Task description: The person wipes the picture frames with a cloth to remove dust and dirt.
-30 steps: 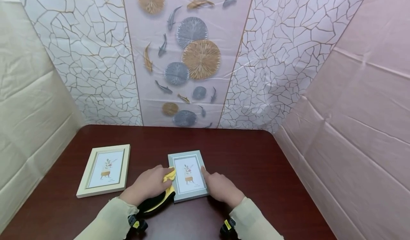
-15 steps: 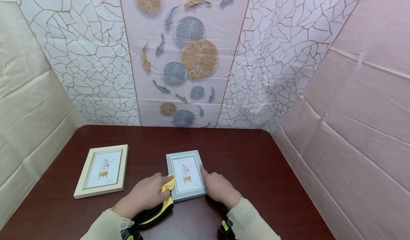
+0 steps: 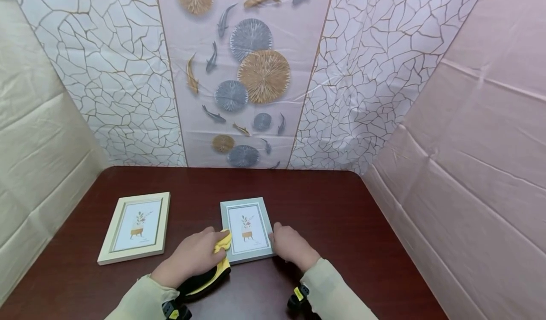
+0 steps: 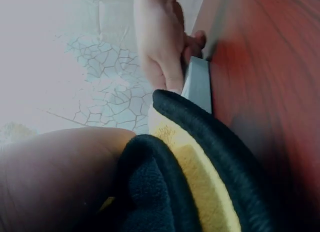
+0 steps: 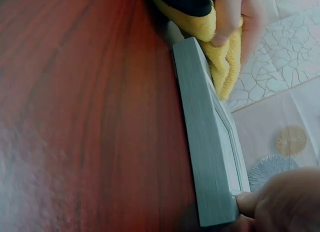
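Observation:
A light blue-grey picture frame (image 3: 256, 253) with a plant print lies face up on the table. My left hand (image 3: 194, 253) pinches a yellow cloth with black edging (image 3: 223, 242) and holds it against the frame's left border. In the right wrist view the yellow cloth (image 5: 225, 67) overlaps that border, and the black-edged part hangs down toward the table. My right hand (image 3: 292, 246) grips the frame's right side near the lower corner. Its thumb (image 5: 247, 202) rests on the front border, while the other fingers are mostly hidden in that view.
A cream picture frame (image 3: 159, 242) with a similar print lies on the left part of the dark red-brown table (image 3: 332, 225). Patterned cloth (image 3: 141, 97) hangs behind the table, and plain pale drapes (image 3: 477, 144) close off both sides.
My left hand and the cloth have slid down the frame's left border toward me. My right hand has shifted down the right side, its fingers now more curled. The view has shifted slightly.

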A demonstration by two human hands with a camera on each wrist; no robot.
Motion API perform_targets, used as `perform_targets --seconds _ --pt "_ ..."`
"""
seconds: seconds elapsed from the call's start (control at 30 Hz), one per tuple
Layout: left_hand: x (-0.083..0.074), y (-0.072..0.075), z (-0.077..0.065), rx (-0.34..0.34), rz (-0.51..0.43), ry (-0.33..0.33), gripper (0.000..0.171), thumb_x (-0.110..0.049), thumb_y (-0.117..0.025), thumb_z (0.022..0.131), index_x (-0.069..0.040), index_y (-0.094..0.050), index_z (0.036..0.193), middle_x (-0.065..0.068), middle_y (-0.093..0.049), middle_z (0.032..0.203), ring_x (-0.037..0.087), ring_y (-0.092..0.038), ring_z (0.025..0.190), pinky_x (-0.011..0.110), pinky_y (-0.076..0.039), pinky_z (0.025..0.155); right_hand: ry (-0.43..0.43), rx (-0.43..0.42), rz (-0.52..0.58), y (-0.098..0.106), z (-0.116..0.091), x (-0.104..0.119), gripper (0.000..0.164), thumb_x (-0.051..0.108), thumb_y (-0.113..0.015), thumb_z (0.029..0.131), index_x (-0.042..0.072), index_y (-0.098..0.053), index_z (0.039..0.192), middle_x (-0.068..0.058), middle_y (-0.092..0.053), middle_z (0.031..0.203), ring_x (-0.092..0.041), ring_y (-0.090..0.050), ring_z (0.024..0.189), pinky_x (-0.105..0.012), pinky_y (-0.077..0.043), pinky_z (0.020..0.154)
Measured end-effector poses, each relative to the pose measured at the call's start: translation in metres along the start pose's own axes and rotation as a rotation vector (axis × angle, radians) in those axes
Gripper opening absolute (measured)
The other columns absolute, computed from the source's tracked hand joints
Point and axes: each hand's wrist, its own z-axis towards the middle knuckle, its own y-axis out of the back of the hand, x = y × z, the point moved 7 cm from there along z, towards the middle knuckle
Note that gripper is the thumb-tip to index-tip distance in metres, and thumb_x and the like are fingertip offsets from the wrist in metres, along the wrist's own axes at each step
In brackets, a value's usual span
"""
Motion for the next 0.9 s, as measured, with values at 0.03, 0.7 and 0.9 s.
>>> perform_targets --seconds 0.03,0.7,0.9 --pt "0.001 0.0 0.001 0.004 -0.007 0.002 0.056 -0.023 -0.071 0.093 -0.014 -0.072 0.148 -0.001 -0.054 0.086 0.017 -0.04 0.062 0.036 -0.035 0.057 -0.007 0.01 0.001 0.0 0.0 -0.001 0.026 0.018 -0.052 0.116 0.001 -0.062 0.098 -0.005 -0.054 0.067 -0.017 -0.053 0.051 -0.036 -0.049 0.052" --pt "0.008 0.003 0.006 0.011 -0.028 -0.004 0.052 -0.024 -0.072 0.093 -0.011 -0.075 0.143 -0.002 -0.056 0.085 0.018 -0.044 0.065 0.037 -0.038 0.061 -0.233 0.043 0.037 -0.004 0.0 0.003 0.059 0.033 -0.049 0.115 0.013 -0.065 0.062 -0.004 -0.06 0.054 -0.021 -0.058 0.047 -0.037 -0.044 0.046" --pt "-0.003 0.005 -0.005 0.033 -0.059 -0.032 0.051 -0.024 -0.072 0.088 -0.012 -0.079 0.137 -0.002 -0.066 0.096 0.017 -0.049 0.072 0.038 -0.041 0.066 -0.243 0.037 0.04 -0.004 -0.001 -0.001 0.059 0.033 -0.048 0.115 0.014 -0.065 0.062 -0.004 -0.06 0.054 -0.021 -0.059 0.048 -0.037 -0.044 0.047"
